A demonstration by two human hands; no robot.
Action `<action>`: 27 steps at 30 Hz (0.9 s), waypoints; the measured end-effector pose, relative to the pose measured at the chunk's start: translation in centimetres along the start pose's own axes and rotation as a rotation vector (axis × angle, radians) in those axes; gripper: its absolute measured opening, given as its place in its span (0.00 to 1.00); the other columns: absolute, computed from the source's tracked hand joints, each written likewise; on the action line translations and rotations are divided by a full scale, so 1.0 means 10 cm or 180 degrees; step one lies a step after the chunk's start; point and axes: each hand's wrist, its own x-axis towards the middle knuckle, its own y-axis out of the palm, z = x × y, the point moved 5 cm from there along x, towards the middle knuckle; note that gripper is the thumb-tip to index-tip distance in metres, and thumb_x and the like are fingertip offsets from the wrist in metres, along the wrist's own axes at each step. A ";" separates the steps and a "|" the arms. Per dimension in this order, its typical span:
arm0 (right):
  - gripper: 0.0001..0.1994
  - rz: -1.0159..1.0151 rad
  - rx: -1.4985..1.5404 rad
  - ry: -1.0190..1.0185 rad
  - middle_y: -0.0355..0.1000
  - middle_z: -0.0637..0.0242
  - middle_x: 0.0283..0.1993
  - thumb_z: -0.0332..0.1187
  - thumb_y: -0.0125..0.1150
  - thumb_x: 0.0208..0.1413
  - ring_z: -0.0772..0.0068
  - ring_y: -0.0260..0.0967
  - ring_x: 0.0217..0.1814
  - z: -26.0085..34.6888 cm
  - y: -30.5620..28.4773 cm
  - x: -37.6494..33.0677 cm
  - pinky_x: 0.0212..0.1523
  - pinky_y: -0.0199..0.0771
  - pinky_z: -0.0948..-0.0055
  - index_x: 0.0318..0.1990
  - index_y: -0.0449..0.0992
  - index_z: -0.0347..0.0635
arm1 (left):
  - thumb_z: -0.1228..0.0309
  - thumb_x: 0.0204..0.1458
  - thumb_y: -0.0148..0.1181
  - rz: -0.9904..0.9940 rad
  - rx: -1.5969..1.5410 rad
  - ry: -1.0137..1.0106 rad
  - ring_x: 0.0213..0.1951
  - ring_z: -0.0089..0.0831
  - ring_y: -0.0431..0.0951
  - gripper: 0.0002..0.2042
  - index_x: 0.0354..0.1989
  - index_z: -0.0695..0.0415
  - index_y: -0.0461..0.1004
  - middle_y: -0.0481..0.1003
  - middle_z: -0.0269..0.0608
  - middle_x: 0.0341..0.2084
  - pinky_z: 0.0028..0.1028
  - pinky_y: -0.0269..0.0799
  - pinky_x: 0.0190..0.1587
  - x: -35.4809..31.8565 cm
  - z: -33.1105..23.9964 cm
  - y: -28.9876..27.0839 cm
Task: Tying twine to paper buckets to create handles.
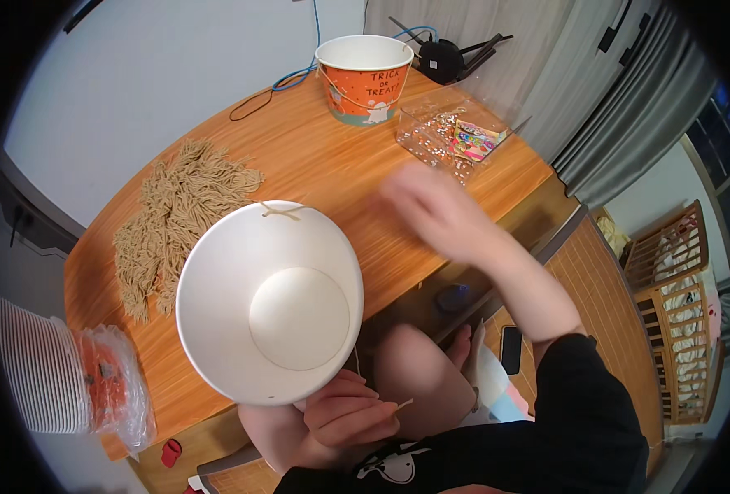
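A white bucket (208,329) is tilted so its open mouth and round bottom face me, partly over the table edge and my lap. At its far rim a tan cord (282,212) passes through the wall and its ends lie inside. Below the near rim, my left hand (352,416) is closed, pinching a thin cord, whose pale tip (404,404) sticks out past the fingers. My right hand (439,210) is raised over the table, right of the bucket and near the clear box (421,150). Motion smears its fingers.
On the wooden table (299,156) lies a heap of tan cords (179,206). An orange bucket (356,92) with a cord handle stands at the back, beside a black router (441,64). The clear box holds small bits and a colourful packet (473,140). Stacked buckets (48,370) fill the left.
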 end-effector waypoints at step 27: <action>0.15 -0.0469 -0.0975 0.0538 0.73 0.48 0.46 0.34 0.62 0.57 0.47 0.71 0.53 -0.62 0.13 0.81 0.52 0.71 0.57 0.46 0.67 0.35 | 0.73 0.42 0.68 -0.1499 0.0139 0.1656 0.26 0.27 0.70 0.09 0.33 0.49 0.77 0.71 0.30 0.26 0.30 0.60 0.33 -0.29 -0.25 -0.48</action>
